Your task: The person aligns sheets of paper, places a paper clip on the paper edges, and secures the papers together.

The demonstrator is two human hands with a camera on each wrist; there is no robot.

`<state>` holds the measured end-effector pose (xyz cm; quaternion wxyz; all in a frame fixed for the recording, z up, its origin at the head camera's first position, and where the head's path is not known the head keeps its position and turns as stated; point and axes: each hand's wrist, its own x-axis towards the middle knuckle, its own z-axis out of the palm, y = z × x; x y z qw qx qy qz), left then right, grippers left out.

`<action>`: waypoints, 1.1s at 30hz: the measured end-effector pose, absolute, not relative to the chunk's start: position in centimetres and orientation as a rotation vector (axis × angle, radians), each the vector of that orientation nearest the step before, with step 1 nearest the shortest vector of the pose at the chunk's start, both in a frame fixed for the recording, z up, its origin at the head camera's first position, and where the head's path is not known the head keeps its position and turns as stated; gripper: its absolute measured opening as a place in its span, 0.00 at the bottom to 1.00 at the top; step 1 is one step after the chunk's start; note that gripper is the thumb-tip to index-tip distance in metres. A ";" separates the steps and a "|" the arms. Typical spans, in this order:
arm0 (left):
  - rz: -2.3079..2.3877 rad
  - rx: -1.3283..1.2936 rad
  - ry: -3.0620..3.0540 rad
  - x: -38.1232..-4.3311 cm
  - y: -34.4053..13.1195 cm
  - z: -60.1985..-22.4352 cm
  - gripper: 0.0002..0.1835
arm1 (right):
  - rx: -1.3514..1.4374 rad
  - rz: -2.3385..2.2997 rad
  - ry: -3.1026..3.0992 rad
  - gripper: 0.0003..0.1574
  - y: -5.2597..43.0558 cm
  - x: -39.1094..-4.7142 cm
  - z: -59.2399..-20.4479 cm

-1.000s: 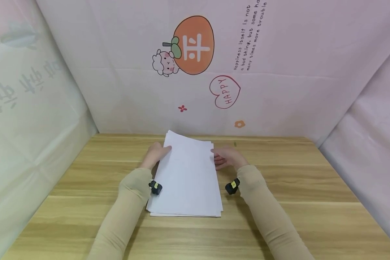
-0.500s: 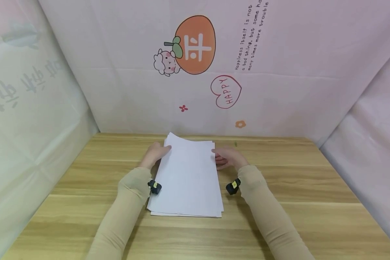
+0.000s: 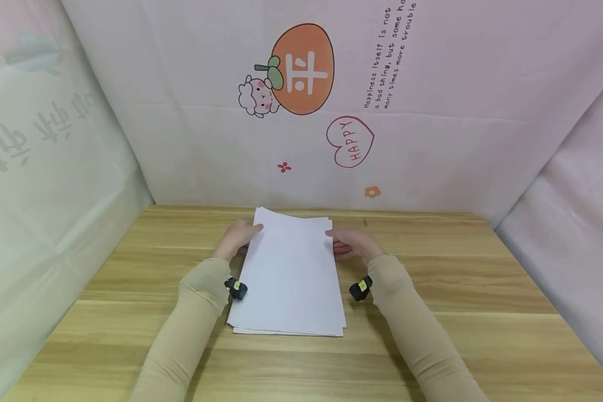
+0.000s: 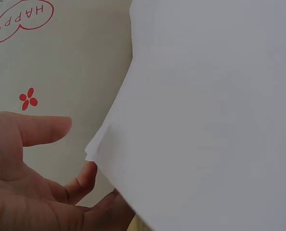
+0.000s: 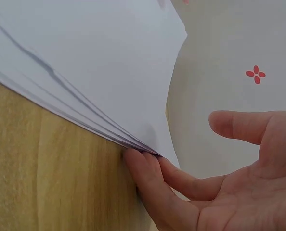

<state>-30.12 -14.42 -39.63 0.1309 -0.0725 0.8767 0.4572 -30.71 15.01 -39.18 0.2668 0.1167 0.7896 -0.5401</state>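
A stack of white paper sheets (image 3: 291,273) lies lengthwise on the wooden table, its sheets slightly out of line and its far end bowed upward. On its left edge, near the far corner, is my left hand (image 3: 233,237); the left wrist view shows the thumb (image 4: 46,130) raised off the paper and the fingers by and under the edge. Opposite it, my right hand (image 3: 354,243) touches the right edge with its fingertips (image 5: 133,156), while that thumb (image 5: 234,125) stands apart from the sheets. Some left fingers are hidden behind the paper.
Wooden table (image 3: 462,312) surrounds the stack. A printed white cloth (image 3: 206,151) hangs behind the far edge, with more cloth at both sides. A small greenish mark or bit (image 3: 365,222) lies near the back, right of the stack. Black cameras (image 3: 360,288) sit at the wrists.
The stack's far left corner has come down a little. My left hand has shifted slightly left, and my right hand has barely moved.
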 end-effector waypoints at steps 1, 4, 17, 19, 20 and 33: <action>1.335 -0.210 2.540 -30.1 -14.5 -39.6 0.35 | 0.312 -1.456 2.134 0.32 15.0 -30.7 -39.1; 1.380 -0.223 2.508 -30.2 -14.6 -39.7 0.33 | 0.308 -1.453 2.145 0.31 14.9 -30.6 -38.9; 1.539 -0.306 2.401 -30.2 -14.5 -39.6 0.30 | 0.233 -1.444 2.161 0.36 15.0 -30.3 -38.6; 1.537 -0.314 2.396 -30.3 -14.5 -39.7 0.29 | 0.235 -1.448 2.160 0.35 14.9 -30.3 -38.6; 1.533 -0.315 2.397 -30.3 -14.5 -39.7 0.29 | 0.232 -1.451 2.160 0.35 14.9 -30.3 -38.6; 1.460 -0.337 2.456 -30.2 -14.3 -39.9 0.28 | 0.243 -1.459 2.156 0.37 14.6 -30.1 -38.4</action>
